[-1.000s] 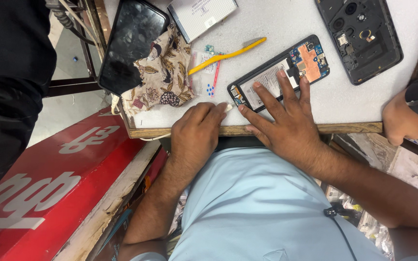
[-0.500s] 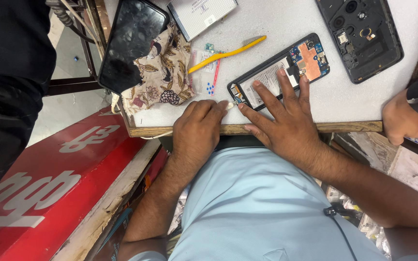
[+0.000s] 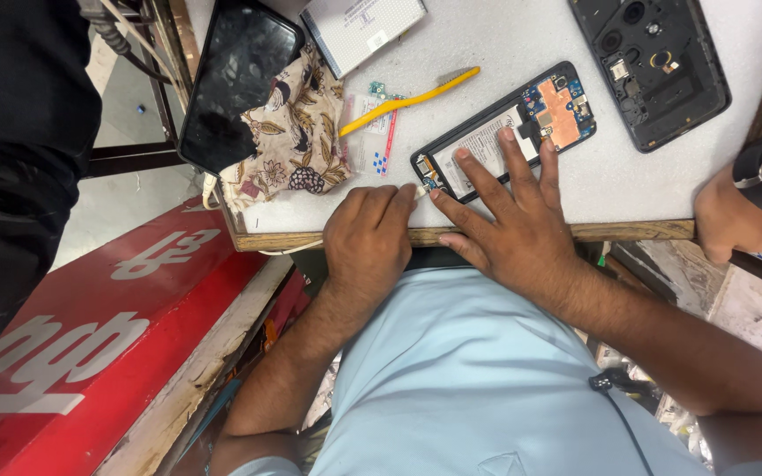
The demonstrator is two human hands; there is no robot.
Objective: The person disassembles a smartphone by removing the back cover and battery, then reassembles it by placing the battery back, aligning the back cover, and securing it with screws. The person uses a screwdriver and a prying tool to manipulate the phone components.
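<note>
Under the spread fingers of the right hand: opened phone, back cover off, battery and orange-covered board exposed, lying slanted on the white table near its front edge. Fingers splayed and pressed flat on the battery.
Left hand: fingers bunched together, curled over the table edge, pinching a small pale part against the phone's lower corner; what the part is cannot be told.
Beyond the left fingers: clear packet with red and blue bits, yellow pry tool, patterned cloth, dark phone screen, grey box.
Beyond the right fingers, well apart: black back housing.
Right of them, at the table edge: another person's hand with black wristband.
</note>
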